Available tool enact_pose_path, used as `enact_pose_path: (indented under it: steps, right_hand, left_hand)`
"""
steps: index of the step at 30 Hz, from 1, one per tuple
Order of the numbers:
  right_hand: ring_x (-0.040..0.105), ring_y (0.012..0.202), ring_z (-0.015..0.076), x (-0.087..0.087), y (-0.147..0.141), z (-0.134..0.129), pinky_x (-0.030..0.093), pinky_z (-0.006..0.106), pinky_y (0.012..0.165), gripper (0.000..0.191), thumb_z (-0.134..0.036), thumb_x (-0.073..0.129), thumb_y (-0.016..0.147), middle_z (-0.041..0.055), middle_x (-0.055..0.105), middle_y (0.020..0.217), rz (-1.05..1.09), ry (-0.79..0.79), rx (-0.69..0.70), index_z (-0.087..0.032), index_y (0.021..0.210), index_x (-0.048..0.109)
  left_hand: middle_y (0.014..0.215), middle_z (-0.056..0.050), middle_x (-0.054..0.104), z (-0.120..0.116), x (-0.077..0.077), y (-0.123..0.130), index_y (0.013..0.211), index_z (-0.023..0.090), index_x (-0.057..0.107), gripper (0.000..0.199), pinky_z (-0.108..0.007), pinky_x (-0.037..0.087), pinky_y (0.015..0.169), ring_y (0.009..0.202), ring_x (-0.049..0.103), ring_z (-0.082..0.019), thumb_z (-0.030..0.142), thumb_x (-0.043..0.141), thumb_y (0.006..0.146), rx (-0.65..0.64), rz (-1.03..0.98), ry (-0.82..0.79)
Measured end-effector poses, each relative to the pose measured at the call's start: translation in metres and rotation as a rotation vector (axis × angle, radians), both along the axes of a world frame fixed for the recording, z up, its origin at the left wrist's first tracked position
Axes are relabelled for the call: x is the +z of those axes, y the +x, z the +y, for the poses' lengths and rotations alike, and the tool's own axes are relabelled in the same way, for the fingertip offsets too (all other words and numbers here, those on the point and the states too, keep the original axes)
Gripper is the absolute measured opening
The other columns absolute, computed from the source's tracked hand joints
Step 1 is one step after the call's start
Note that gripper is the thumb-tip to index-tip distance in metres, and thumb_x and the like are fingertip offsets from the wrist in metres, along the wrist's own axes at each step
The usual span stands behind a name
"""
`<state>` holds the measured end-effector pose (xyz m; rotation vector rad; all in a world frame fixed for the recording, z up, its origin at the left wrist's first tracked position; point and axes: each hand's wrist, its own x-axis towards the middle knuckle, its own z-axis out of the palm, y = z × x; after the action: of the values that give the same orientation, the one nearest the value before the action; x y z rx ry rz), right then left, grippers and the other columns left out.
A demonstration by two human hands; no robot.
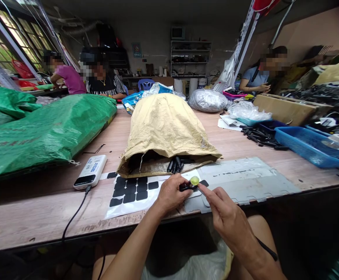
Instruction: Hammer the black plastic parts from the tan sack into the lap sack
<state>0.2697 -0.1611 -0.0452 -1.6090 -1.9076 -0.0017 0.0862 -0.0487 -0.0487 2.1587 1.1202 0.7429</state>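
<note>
My left hand (173,193) is closed around a small black cylindrical piece (184,188), mostly hidden by the fingers. A round yellow-green end (194,180) shows beside its fingertips; whether it belongs to the black piece I cannot tell. My right hand (226,212) reaches in with its index finger stretched out, the tip touching next to the round end. Under both hands lies a white sheet with black stickers (133,189). Just behind, several black cylindrical pieces (175,165) lie at the mouth of a yellow woven sack (166,124).
A white power bank (90,172) with a cable sits left, near a green sack (49,132). Right are a grey board (242,181), a blue basket (306,149) and a cardboard box (286,109). An open bag (187,268) hangs below the table edge. Several people sit farther back.
</note>
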Motion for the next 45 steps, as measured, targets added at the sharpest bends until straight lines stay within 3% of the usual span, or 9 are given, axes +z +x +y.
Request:
enact_pose_path:
  steps: [6,9,12,16,21,38,42,45]
  right_hand:
    - [0.065,0.087,0.0177,0.007,0.015,0.013,0.051,0.028,0.075,0.048,-0.025,0.037,0.102,0.0049,0.063,0.1,-0.015,0.032,-0.043,-0.031,0.148,0.046]
    - [0.064,0.088,0.0188,0.01,0.035,0.035,0.049,0.029,0.07,0.041,-0.031,0.04,0.102,0.0053,0.064,0.102,-0.075,0.036,-0.149,-0.028,0.141,0.054]
    - [0.06,0.082,0.0184,0.003,0.057,0.061,0.045,0.031,0.067,0.035,-0.029,0.045,0.099,0.0045,0.063,0.096,-0.182,0.005,-0.227,-0.025,0.128,0.063]
    - [0.054,0.09,0.0219,-0.015,0.071,0.082,0.041,0.034,0.077,0.029,-0.025,0.049,0.096,0.0067,0.062,0.092,-0.295,0.011,-0.226,-0.022,0.116,0.07]
    - [0.051,0.087,0.0206,-0.025,0.07,0.082,0.036,0.033,0.077,0.028,-0.03,0.051,0.097,0.0052,0.061,0.092,-0.251,0.027,-0.287,-0.025,0.117,0.07]
    - [0.051,0.088,0.0211,-0.025,0.068,0.08,0.034,0.033,0.076,0.026,-0.031,0.053,0.094,0.0056,0.062,0.092,-0.21,0.049,-0.307,-0.025,0.111,0.071]
    - [0.052,0.088,0.0207,-0.024,0.068,0.08,0.035,0.032,0.077,0.025,-0.031,0.052,0.095,0.005,0.062,0.093,-0.201,0.037,-0.298,-0.025,0.11,0.071]
    - [0.052,0.089,0.0209,-0.024,0.068,0.08,0.035,0.032,0.077,0.024,-0.031,0.052,0.095,0.0048,0.062,0.093,-0.201,0.04,-0.298,-0.026,0.11,0.071]
  left_hand:
    - [0.087,0.001,0.063,-0.001,-0.002,0.0,0.092,0.024,0.074,0.014,-0.027,0.042,0.077,0.086,0.058,-0.017,0.027,0.073,0.078,0.003,-0.004,0.017]
    - [0.088,0.001,0.065,-0.001,0.002,-0.001,0.09,0.023,0.071,0.015,-0.028,0.042,0.075,0.085,0.058,-0.017,0.025,0.073,0.076,0.009,-0.004,-0.003]
    - [0.088,0.001,0.064,-0.002,0.006,-0.002,0.09,0.022,0.069,0.016,-0.027,0.041,0.072,0.082,0.057,-0.017,0.023,0.072,0.074,0.012,-0.004,-0.026]
    - [0.088,0.002,0.063,-0.003,0.007,-0.002,0.09,0.022,0.067,0.016,-0.027,0.041,0.072,0.082,0.056,-0.016,0.022,0.071,0.075,0.01,-0.012,-0.03]
    - [0.089,0.002,0.063,-0.003,0.006,-0.002,0.09,0.022,0.066,0.016,-0.028,0.041,0.073,0.082,0.056,-0.017,0.022,0.069,0.075,0.0,-0.014,-0.034]
    - [0.088,0.001,0.062,-0.003,0.004,-0.003,0.091,0.023,0.068,0.014,-0.027,0.042,0.072,0.082,0.056,-0.017,0.025,0.068,0.078,-0.008,-0.004,0.001]
    - [0.091,0.0,0.066,-0.01,0.017,-0.003,0.092,0.022,0.069,0.015,-0.026,0.042,0.07,0.082,0.057,-0.017,0.026,0.07,0.077,-0.034,-0.067,-0.06]
    - [0.088,0.001,0.069,-0.036,0.034,-0.003,0.093,0.022,0.069,0.015,-0.025,0.041,0.066,0.076,0.057,-0.015,0.025,0.069,0.079,-0.115,-0.132,-0.185]
